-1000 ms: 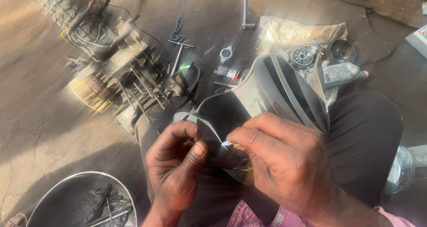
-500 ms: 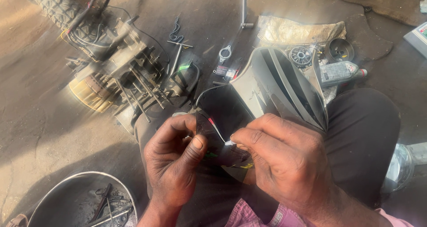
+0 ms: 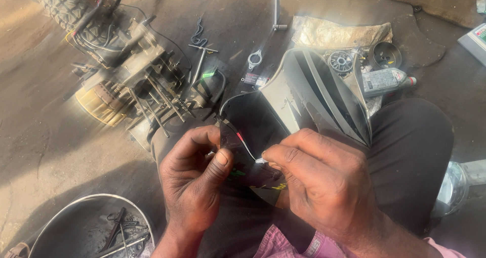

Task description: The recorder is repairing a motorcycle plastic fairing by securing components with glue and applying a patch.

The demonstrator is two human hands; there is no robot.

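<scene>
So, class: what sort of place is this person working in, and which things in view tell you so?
Most likely a motorcycle repair workshop, with work done on the ground. A stripped engine lies on the dirt floor beside a knobbly tyre, and a metal basin holds hand tools.

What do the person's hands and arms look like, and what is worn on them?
Both the left hand and the right hand are bare: no gloves, rings or watch. Fingers have short nails. A pink sleeve edge shows near the right forearm; the left wrist is uncovered.
</scene>
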